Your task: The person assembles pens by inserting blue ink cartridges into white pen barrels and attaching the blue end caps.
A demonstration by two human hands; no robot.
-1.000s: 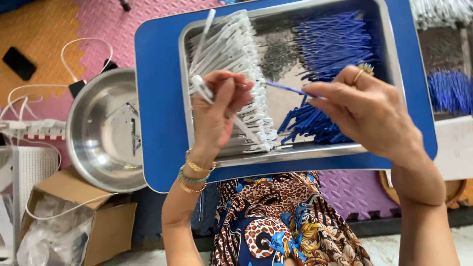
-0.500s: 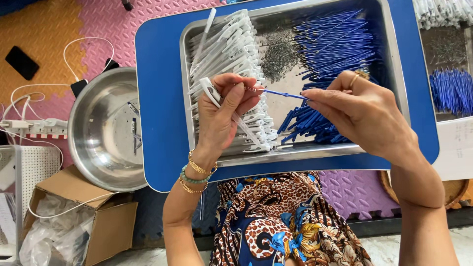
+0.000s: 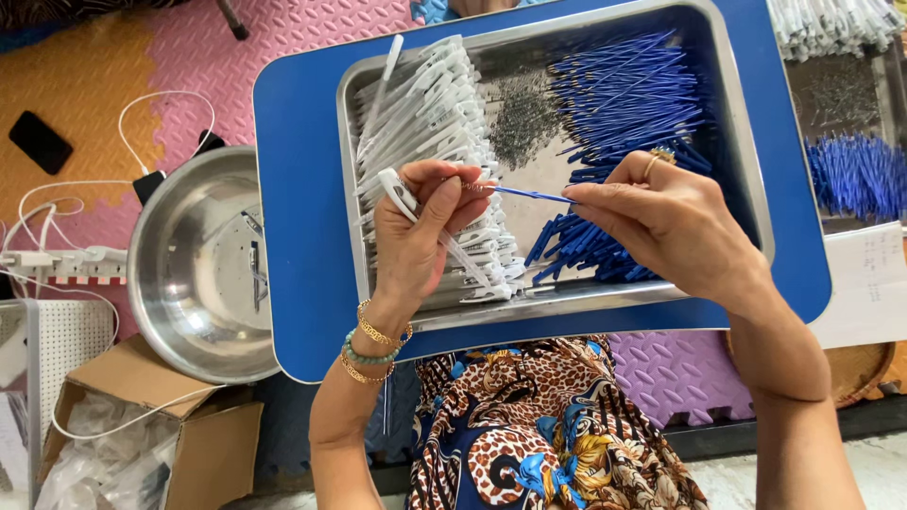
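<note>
While the left hand (image 3: 416,236) grips a white plastic pen barrel (image 3: 402,194) steady at frame centre, the right hand (image 3: 661,222) pinches a thin blue refill (image 3: 529,195) aimed at its opening.

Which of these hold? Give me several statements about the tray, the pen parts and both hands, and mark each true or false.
1. The left hand holds a white pen barrel. True.
2. The right hand pinches a red refill. False: the refill is blue.
3. The metal tray sits on a blue board. True.
4. The round steel bowl lies inside the tray. False: it stands apart, left of the board.
5. Blue refills are piled in the tray. True.
</note>
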